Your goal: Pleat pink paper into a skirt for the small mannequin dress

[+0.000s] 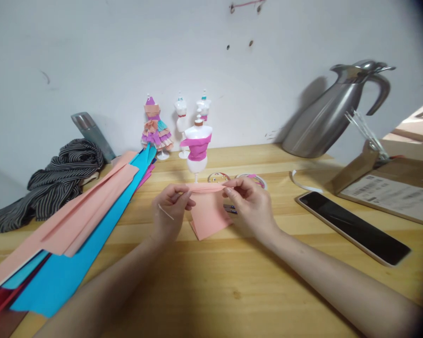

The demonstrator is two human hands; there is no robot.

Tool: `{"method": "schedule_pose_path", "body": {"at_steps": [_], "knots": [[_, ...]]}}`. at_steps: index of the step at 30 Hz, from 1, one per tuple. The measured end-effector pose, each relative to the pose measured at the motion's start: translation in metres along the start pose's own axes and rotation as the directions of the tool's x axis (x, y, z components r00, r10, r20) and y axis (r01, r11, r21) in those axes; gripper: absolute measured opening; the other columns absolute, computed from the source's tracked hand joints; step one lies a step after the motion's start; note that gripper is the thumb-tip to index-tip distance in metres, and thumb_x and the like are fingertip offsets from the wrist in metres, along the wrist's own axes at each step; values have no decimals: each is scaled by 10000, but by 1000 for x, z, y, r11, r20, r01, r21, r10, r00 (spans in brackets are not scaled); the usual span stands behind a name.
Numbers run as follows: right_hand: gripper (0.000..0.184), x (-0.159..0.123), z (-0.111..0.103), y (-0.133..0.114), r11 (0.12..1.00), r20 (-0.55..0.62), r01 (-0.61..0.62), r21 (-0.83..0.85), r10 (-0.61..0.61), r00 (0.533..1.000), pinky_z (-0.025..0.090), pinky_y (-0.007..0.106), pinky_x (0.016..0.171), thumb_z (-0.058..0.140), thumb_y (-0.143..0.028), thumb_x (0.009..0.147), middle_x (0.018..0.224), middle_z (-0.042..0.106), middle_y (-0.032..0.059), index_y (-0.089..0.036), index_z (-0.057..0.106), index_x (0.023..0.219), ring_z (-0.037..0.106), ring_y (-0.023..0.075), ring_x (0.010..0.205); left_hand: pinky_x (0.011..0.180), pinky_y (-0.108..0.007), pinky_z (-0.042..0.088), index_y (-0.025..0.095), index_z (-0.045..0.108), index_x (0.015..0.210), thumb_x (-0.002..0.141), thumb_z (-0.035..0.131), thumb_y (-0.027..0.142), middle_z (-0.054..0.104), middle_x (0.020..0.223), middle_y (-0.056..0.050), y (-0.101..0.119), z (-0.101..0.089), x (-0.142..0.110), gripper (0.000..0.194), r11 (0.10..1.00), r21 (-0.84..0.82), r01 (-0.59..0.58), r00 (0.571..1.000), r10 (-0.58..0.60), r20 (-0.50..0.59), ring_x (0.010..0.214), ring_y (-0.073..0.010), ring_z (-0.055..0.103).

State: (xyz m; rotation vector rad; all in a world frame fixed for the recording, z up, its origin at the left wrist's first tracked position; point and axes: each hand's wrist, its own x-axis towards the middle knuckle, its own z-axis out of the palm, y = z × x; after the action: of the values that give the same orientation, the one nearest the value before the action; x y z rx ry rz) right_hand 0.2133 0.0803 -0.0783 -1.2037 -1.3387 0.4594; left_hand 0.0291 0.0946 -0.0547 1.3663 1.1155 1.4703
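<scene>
Between both hands a narrow folded strip of peach crepe paper is stretched level above the table. My left hand pinches its left end between thumb and fingers, and my right hand pinches the right end. A thin white sliver crosses the back of my left hand. Just below the strip lies a peach paper sheet; I cannot tell whether the two are joined. Dark-handled scissors show partly beside my right fingers. Right behind the strip stands a small white mannequin with a magenta paper wrap.
Long peach and blue paper sheets spread at left, beside a striped cloth. Other small mannequins, one in a ruffled paper dress, stand near the wall. Tape rolls, a phone, a cardboard box and a steel jug sit right.
</scene>
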Motion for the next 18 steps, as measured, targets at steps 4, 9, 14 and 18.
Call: {"method": "schedule_pose_path", "body": {"at_steps": [4, 9, 14, 18], "knots": [[113, 1, 3, -4, 986, -14, -94, 141, 97, 995, 461, 300, 578, 651, -282, 761, 711, 648, 31, -171, 640, 782, 587, 157, 617, 484, -201, 506, 141, 648, 727, 691, 711, 237, 682, 520, -3, 4, 0, 0, 120, 998, -54, 41, 999, -39, 23, 447, -101, 600], [81, 2, 3, -10, 984, -37, -68, 167, 76, 996, 457, 310, 632, 672, -252, 724, 707, 646, 27, -176, 647, 710, 586, 158, 655, 479, -201, 505, 141, 652, 695, 680, 712, 218, 678, 509, -4, 6, -1, 1, 99, 996, -80, 33, 999, -31, 29, 447, -103, 603], [68, 2, 2, -12, 985, -48, -48, 168, 57, 997, 446, 314, 630, 678, -237, 715, 694, 638, 20, -181, 642, 701, 577, 161, 650, 475, -200, 499, 147, 653, 680, 682, 705, 206, 669, 498, 2, 6, -1, 0, 79, 996, -92, 8, 999, -5, 32, 444, -101, 599], [71, 1, 2, -14, 986, -54, -34, 162, 43, 998, 430, 301, 599, 675, -226, 709, 664, 622, 11, -183, 631, 675, 559, 152, 620, 471, -199, 491, 144, 652, 677, 679, 711, 211, 664, 490, 1, 7, 0, 0, 89, 996, -93, 13, 1000, -11, 28, 436, -98, 589]]}}
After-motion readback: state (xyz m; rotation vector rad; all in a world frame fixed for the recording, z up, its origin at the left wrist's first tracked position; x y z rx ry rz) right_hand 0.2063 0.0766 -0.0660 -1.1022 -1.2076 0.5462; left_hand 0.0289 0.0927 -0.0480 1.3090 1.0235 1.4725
